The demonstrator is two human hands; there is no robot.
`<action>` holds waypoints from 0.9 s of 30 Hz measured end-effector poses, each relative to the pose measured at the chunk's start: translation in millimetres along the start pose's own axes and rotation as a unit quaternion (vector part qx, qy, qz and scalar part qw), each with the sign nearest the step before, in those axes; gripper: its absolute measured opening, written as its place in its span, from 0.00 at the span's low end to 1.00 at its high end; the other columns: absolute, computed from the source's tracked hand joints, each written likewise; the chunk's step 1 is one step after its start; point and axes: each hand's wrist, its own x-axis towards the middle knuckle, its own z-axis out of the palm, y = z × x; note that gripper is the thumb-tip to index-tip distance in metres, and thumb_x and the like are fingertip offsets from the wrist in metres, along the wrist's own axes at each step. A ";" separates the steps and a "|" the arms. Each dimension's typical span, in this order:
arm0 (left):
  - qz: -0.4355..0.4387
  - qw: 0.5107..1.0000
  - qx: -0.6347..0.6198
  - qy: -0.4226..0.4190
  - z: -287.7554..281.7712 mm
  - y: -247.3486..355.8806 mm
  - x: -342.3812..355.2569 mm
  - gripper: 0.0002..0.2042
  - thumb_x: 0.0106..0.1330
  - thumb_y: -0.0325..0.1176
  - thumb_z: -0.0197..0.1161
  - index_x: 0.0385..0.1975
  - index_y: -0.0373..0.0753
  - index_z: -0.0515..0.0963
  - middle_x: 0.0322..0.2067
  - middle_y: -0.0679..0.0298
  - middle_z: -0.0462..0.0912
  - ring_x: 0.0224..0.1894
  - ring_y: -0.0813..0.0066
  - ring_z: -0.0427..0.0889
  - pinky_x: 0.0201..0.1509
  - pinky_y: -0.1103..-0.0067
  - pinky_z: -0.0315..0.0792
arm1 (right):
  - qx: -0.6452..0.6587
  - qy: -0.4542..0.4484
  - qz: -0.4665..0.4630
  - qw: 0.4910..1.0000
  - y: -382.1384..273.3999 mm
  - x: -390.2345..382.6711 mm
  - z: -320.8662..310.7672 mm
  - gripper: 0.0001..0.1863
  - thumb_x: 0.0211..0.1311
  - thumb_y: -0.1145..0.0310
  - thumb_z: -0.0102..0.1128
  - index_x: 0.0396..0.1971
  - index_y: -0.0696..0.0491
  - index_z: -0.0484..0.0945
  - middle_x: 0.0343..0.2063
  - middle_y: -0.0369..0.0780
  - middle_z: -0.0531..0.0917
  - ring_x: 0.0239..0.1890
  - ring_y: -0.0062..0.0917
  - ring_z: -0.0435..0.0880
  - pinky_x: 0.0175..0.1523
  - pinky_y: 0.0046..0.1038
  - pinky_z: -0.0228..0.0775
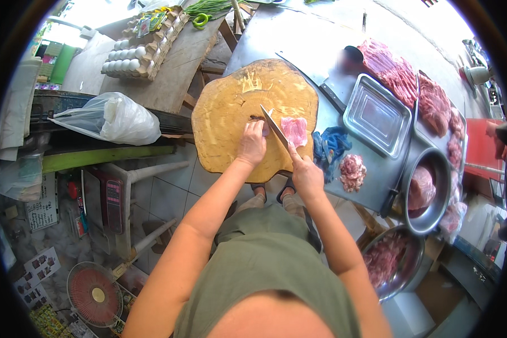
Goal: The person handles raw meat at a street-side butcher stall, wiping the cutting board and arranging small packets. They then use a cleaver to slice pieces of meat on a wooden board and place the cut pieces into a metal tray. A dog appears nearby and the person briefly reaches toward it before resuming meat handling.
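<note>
A thick round wooden chopping block stands in front of me. My right hand is closed round the handle of a knife, whose blade points up and to the left across the block. On the blade's left side, my left hand is bent over a small piece of meat, its fingertips pressing near the blade. Most of that piece is hidden by the fingers and the blade. Just right of the blade lies a pink slab of meat, flat on the wood.
Right of the block, a metal table holds a blue cloth, a heap of cut meat, another knife, a steel tray and large meat slabs. A steel bowl contains meat. Egg trays stand far left.
</note>
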 end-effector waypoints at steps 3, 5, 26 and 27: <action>-0.009 0.999 0.006 -0.043 2.4 -0.4 0.7 0.07 0.51 0.20 0.58 0.30 0.36 0.75 0.37 0.54 0.77 0.44 0.53 0.73 0.51 0.66 0.70 | 0.000 0.009 -0.017 1.000 -2.3 10.7 8.6 0.31 0.63 0.71 0.51 0.67 0.35 0.65 0.31 0.45 0.80 0.30 0.41 0.83 0.36 0.40 0.76; -0.007 0.995 0.007 -0.098 0.6 -2.7 -0.5 0.07 0.52 0.21 0.59 0.30 0.37 0.76 0.38 0.56 0.78 0.46 0.54 0.73 0.52 0.67 0.70 | -0.003 0.024 -0.027 0.999 -8.0 27.0 15.8 0.33 0.62 0.72 0.50 0.68 0.36 0.64 0.34 0.46 0.81 0.31 0.41 0.84 0.37 0.39 0.77; -0.066 0.994 0.013 -0.089 27.3 3.6 -2.5 0.03 0.57 0.24 0.63 0.29 0.38 0.75 0.34 0.55 0.74 0.38 0.57 0.75 0.44 0.65 0.71 | 0.166 0.129 0.135 0.968 61.9 -108.1 -15.4 0.33 0.61 0.72 0.59 0.67 0.34 0.66 0.29 0.44 0.78 0.32 0.44 0.80 0.40 0.41 0.73; -0.077 0.992 -0.005 -0.095 27.0 1.1 0.0 0.03 0.56 0.24 0.63 0.28 0.38 0.76 0.32 0.55 0.75 0.34 0.59 0.76 0.42 0.67 0.72 | 0.185 0.160 0.145 0.959 68.8 -114.0 -15.1 0.34 0.60 0.73 0.59 0.67 0.35 0.66 0.30 0.44 0.80 0.33 0.45 0.80 0.40 0.41 0.73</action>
